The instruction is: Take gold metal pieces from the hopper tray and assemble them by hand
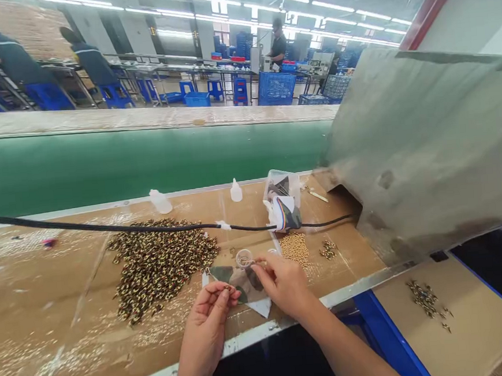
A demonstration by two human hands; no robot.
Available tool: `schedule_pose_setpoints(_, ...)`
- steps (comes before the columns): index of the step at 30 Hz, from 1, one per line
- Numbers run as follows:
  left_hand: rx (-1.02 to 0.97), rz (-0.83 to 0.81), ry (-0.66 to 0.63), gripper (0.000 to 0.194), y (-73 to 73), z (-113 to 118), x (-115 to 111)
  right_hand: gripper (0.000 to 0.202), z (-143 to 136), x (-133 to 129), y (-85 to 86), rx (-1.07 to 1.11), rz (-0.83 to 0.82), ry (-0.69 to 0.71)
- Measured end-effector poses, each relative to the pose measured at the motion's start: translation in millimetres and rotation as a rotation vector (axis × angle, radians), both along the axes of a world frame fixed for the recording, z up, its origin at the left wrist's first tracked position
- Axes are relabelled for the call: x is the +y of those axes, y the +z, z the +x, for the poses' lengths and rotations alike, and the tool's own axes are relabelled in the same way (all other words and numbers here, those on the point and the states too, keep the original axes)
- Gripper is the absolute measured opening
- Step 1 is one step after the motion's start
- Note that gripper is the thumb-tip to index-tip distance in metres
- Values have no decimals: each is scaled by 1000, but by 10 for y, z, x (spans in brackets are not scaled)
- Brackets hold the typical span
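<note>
My left hand is closed in a pinch around a small dark metal part, near the table's front edge. To its right, my right hand has thumb and index finger pinched beside a small clear round cup; whatever lies between those fingertips is too small to make out. Under and between the hands lies a camouflage cloth. A large pile of small dark and brass-coloured parts spreads to the left. Small tan pieces lie beyond my right hand, with a little cluster of parts beside them.
A black cable crosses the table. Two white bottles and a clear bin with cloth stand behind it. A large metal housing is at right, above a lower cardboard surface with parts. Beyond the green belt, people work.
</note>
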State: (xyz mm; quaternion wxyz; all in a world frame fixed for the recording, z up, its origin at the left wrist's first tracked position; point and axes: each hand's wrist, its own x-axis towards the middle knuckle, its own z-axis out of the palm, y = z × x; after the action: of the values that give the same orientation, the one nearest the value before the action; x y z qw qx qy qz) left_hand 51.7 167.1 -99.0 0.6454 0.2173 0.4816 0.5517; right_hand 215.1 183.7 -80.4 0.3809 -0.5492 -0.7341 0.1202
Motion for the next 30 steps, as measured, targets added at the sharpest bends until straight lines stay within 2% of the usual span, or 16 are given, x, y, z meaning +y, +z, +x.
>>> schedule_pose_setpoints(4, 8, -5, 11, 46, 7, -11, -1, 21, 366, -207, -65, 93, -31, -79)
schedule_pose_setpoints(8, 3, -23, 14, 48, 16, -4, 8, 24, 855, -314, -206, 52, -8, -263)
schedule_pose_setpoints(11, 9, -33, 11, 48, 29, 7, 12, 25, 1086, -337, -285, 8, -64, -299)
schedule_pose_setpoints(19, 25, -41, 26, 48, 89, 14, 8, 24, 1100, -290, -312, -79, -101, -212)
schedule_pose_setpoints(26, 33, -49, 25, 48, 63, 9, 7, 21, 1106, -281, -330, -141, -150, -213)
schedule_pose_setpoints(30, 38, -51, 37, 48, 96, 20, 11, 17, 1083, -250, -329, -220, -213, -226)
